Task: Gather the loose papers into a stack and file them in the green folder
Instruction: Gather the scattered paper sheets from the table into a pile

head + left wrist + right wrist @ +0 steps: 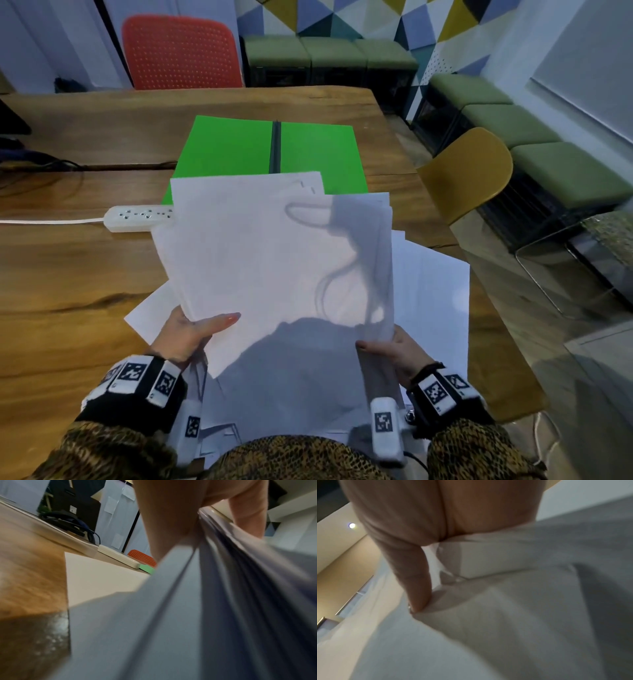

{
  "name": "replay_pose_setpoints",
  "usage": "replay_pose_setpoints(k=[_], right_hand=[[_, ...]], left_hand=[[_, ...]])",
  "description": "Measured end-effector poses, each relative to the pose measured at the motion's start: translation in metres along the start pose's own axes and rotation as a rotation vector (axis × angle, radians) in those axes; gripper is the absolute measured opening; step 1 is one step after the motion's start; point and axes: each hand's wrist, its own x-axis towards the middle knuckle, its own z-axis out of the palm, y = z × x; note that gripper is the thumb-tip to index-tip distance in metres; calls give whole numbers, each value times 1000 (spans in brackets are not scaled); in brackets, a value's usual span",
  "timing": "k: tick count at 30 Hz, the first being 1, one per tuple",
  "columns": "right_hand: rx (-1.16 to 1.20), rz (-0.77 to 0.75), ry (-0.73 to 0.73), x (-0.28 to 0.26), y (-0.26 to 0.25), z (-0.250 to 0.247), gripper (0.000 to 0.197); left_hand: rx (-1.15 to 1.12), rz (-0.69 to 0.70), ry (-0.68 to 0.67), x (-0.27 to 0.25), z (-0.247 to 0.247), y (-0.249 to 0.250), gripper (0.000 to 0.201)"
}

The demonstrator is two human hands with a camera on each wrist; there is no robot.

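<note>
A loose bundle of white papers [274, 260] is lifted off the wooden table [68, 274], fanned and uneven at its far edges. My left hand [191, 334] grips its near-left edge, thumb on top. My right hand [394, 346] pinches the near-right edge. The left wrist view shows the sheet edges [223, 574] clamped under my thumb [171, 520]. In the right wrist view a finger [412, 574] presses into the paper [505, 601]. More sheets [431, 291] lie flat beneath on the table. The green folder [233, 150] lies open behind the papers.
A white power strip [140, 217] with its cord lies left of the papers. A red chair [181, 51] stands at the far table edge, a yellow chair [469, 171] at the right edge. Dark cables [34, 168] lie at the far left.
</note>
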Motion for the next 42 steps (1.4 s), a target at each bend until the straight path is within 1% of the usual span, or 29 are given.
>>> replay_pose_setpoints(k=[2, 3, 5, 7, 8, 9, 11, 12, 13, 14, 15, 16, 18, 19, 20, 21, 22, 23, 24, 25, 26, 29, 30, 32, 35, 36, 38, 40, 42], right_hand=[[-29, 2, 41, 3, 2, 2, 89], [-34, -8, 46, 3, 2, 2, 88], [-39, -48, 29, 0, 0, 2, 76], [-21, -60, 5, -5, -6, -2, 60], [-19, -47, 2, -7, -8, -4, 55], [-39, -31, 4, -7, -10, -6, 51], [-134, -25, 15, -6, -13, -2, 56], [-202, -21, 35, -4, -12, 1, 61], [-262, -20, 67, -2, -12, 5, 62], [-303, -25, 103, -1, -13, 11, 62], [-315, -32, 127, 1, -13, 15, 63], [-279, -43, 127, 2, -14, 19, 63], [-176, -64, 148, 4, -16, 22, 53], [-187, -74, 220, 6, -18, 20, 48], [-263, -66, 353, 7, -21, 15, 43], [-374, -29, 553, 11, -20, 3, 41], [-494, 56, 763, 12, -20, -9, 44], [-588, 154, 916, 12, -21, -18, 50], [-641, 236, 1001, 10, -22, -25, 56], [-656, 285, 1024, 10, -22, -29, 60], [-647, 304, 999, 10, -24, -30, 63], [-606, 273, 811, 17, -22, -26, 66], [-627, 262, 760, 20, -19, -25, 63], [-696, 206, 714, 22, -17, -23, 45], [-741, 123, 666, 18, -16, -22, 28], [-728, 100, 640, 16, -18, -22, 25], [-563, 56, 596, 11, -22, -24, 30], [-384, 85, 527, 9, -25, -29, 37], [-393, 128, 478, 9, -20, -33, 37]], left_hand=[[56, 40, 23, -2, 5, 4, 42], [86, 35, 61, -3, 6, 5, 36], [109, 58, 72, -4, 3, 8, 40], [37, 49, 24, -4, -6, 14, 53], [30, -6, -7, -3, -9, 16, 63], [49, -93, -41, -3, -10, 17, 66], [111, -290, -131, -3, -6, 20, 65], [169, -311, -213, -5, -3, 21, 75], [230, -292, -317, -6, 2, 19, 81], [293, -240, -350, -6, 10, 18, 74], [354, -129, -304, -4, 15, 15, 61], [358, -71, -217, -2, 15, 12, 51], [231, -46, -112, -1, 16, 10, 42], [176, -67, -109, 0, 15, 9, 40], [173, -82, -98, 1, 13, 8, 37], [157, -95, -76, 0, 10, 6, 37], [158, -112, -33, 1, 8, 4, 36], [166, -125, -6, 0, 6, 3, 34], [182, -126, 21, -1, 7, 1, 31], [194, -126, 29, -2, 7, -2, 28], [202, -124, 33, -3, 9, -3, 28], [170, -139, 54, -6, 14, -3, 29], [167, -147, 60, -6, 14, -4, 28], [150, -175, 67, -3, 9, -7, 26], [135, -171, 62, 4, -7, -21, 62], [155, -164, 55, 5, -9, -23, 65], [169, -156, 49, 7, -11, -23, 59], [187, -148, 32, 6, -9, -19, 52], [190, -142, 24, 7, -9, -22, 53]])
